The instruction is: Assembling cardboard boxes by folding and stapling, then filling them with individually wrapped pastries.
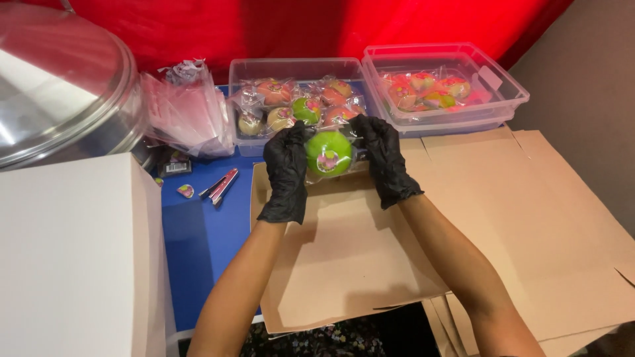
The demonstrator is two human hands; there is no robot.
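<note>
Both my hands wear black gloves and together hold a round green bun (pixel 329 153) wrapped in clear plastic, with a pink sticker on its front. My left hand (pixel 286 170) grips its left side and my right hand (pixel 385 158) grips its right side. The bun hangs just above the far edge of a flat brown cardboard sheet (pixel 344 258). Right behind it stands a clear plastic tub (pixel 246 69) holding several wrapped buns in green, orange and beige.
A second clear tub (pixel 509 89) with several wrapped buns sits at the back right. More flat cardboard (pixel 562 231) lies to the right. A white box (pixel 66 258), a metal dome lid (pixel 59 86), a stack of clear bags (pixel 188 116) and red tongs (pixel 223 185) are on the left.
</note>
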